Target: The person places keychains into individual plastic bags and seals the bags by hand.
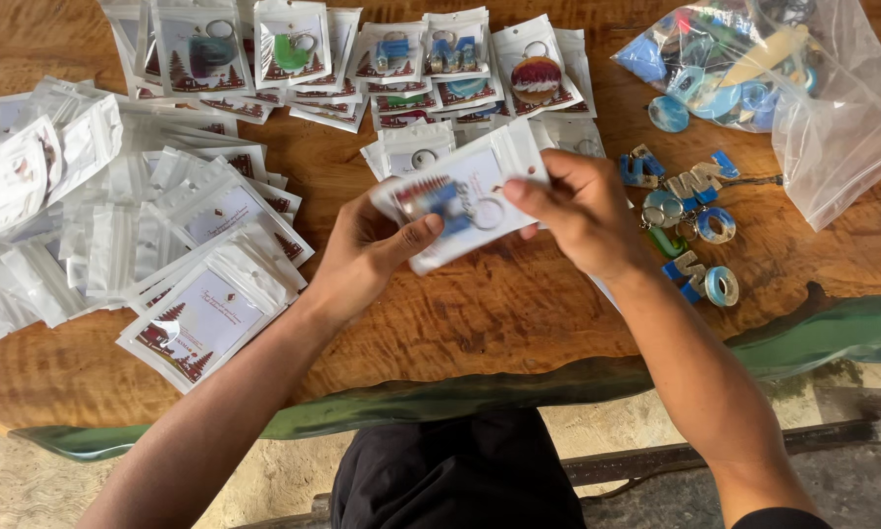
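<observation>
Both hands meet over the middle of the wooden surface [519,313], sharing one small white pouch [460,201] with a keychain inside it. The left hand [362,257] has its grip closed on the pouch's lower left edge, the thumb pressed across its face. The right hand [583,211] has its grip closed on the pouch's right end, fingertips curled over the edge. The pouch is lifted clear of the surface and tilted, its right end higher (the picture is slightly blurred here, so the keychain's shape is hard to make out).

To the left lies a loose heap of empty white pouches [117,216], some showing printed cards. Along the far edge sit rows of filled pouches [362,59], each holding a coloured keychain. Just right of the right hand lie loose keychains [690,225] in blue, white and green, and beyond them a clear plastic bag [783,78] with more blue pieces inside. The surface's near edge is green.
</observation>
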